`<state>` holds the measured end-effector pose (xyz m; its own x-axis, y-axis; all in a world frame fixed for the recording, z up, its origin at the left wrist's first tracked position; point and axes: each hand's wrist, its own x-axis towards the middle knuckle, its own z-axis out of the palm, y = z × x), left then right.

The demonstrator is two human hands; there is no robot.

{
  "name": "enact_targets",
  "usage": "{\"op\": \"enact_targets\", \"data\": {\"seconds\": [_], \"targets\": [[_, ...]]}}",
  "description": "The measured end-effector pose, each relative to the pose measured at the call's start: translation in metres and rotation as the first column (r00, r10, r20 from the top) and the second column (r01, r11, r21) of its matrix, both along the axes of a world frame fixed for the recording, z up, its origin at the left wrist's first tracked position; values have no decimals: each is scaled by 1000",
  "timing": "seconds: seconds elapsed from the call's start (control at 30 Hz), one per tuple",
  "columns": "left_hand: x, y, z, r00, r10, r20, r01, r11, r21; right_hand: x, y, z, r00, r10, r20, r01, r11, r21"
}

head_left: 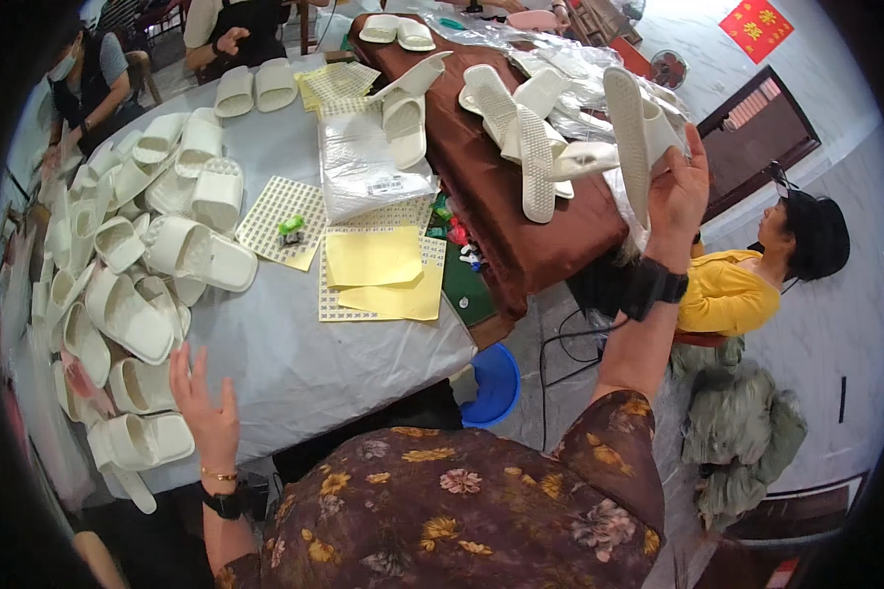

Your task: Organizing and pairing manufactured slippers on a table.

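My right hand [680, 191] is raised at the right and closed on a cream-white slide slipper [627, 137], held up on end with its textured sole showing. Whether a second slipper is held with it, I cannot tell. My left hand [206, 410], fingers stretched apart and holding nothing, is over the near left of the grey-covered table [344, 393]. Beside it spreads a heaped pile of similar white slippers [128, 314]. More loose slippers [525, 133] lie crossed on the brown cloth-covered surface [560, 245] below my right hand.
Sticker sheets [285, 211], yellow papers [373, 260] and a clear plastic packet [368, 167] lie mid-table. A blue bin [493, 388] stands on the floor. A person in yellow [732, 294] is at the right; others are across the table. Bulging bags [732, 417] stand at the right.
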<state>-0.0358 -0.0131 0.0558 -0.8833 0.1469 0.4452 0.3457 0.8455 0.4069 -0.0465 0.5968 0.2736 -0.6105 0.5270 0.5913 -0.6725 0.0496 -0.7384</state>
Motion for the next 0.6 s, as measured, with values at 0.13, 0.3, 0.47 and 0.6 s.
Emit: {"op": "enact_targets", "data": {"seconds": [0.13,0.3,0.47,0.6], "targets": [[8,31,7,973,-151,173,118,975,188,17,-80,6,980,197,40,-197,980,-7],[8,60,3,705,-544,455,70,692,719,30,-157,-32,925,299,234,-280,954,-108],[16,56,-17,559,-722,408,-236,334,913,21,-253,-75,710,595,377,-521,804,-288],[14,36,-31,584,-689,430,-442,175,880,10,-307,-113,470,810,350,-663,586,-466]]}}
